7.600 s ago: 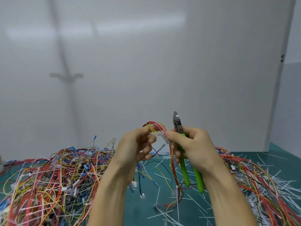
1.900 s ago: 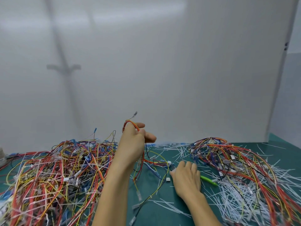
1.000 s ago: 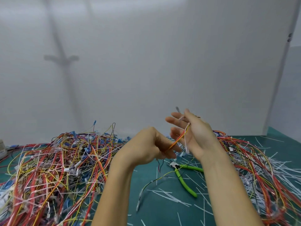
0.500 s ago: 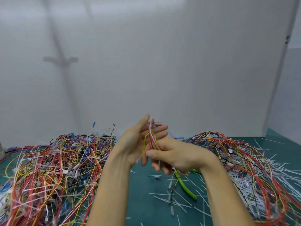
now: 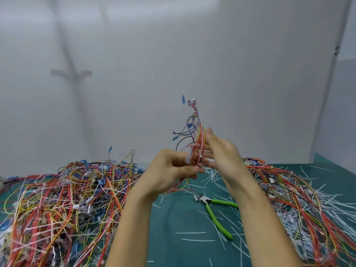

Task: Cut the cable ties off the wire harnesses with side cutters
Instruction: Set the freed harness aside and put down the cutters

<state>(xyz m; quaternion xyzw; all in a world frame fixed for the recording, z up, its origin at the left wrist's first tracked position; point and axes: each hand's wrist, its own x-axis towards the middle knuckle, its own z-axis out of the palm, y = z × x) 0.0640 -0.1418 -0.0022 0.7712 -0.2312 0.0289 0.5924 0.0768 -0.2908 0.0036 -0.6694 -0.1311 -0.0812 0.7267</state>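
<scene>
A thin wire harness [image 5: 195,130] of red, yellow and blue wires stands upright between my hands, its blurred upper end above them. My left hand [image 5: 173,170] grips its lower part, fingers curled round the wires. My right hand [image 5: 221,151] lies against the harness from the right, fingers mostly straight, thumb up beside the wires. The green-handled side cutters [image 5: 215,211] lie on the green mat [image 5: 183,224] below my right forearm, jaws pointing left, held by neither hand.
A big tangle of tied harnesses [image 5: 57,199] fills the left of the mat. Another pile of wires [image 5: 298,199] mixed with cut white cable ties [image 5: 317,209] lies on the right. Loose tie offcuts are scattered across the middle. A white wall stands close behind.
The harness has swung upright above my hands. My right hand has opened and risen alongside it. The side cutters stay on the mat.
</scene>
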